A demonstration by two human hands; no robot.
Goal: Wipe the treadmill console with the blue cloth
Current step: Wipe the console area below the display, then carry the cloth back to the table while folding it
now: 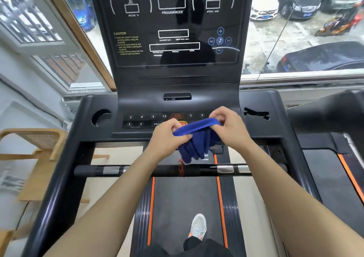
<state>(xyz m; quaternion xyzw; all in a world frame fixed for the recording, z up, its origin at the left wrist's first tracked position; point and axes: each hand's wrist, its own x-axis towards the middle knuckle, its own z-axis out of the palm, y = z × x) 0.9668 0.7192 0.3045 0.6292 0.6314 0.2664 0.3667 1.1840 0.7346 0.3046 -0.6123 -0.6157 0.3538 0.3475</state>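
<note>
The blue cloth (pixel 197 140) hangs bunched in front of the console's button row. My left hand (pixel 167 136) pinches its left upper edge and my right hand (pixel 229 126) pinches the right upper edge, stretching the top hem between them. The black treadmill console (pixel 173 75) rises ahead, with a glossy dark display panel (pixel 173 24) above and a row of number buttons (pixel 147 117) below. Both hands hover just above the button strip, and the cloth hides the red stop button area behind it.
A round cup holder (pixel 101 117) sits left of the buttons. A black handlebar (pixel 161 170) crosses below my forearms. The running belt (pixel 185 207) lies underneath with my shoe (pixel 198 225) on it. A wooden chair (pixel 33 154) stands left, a second treadmill (pixel 331 158) right, windows behind.
</note>
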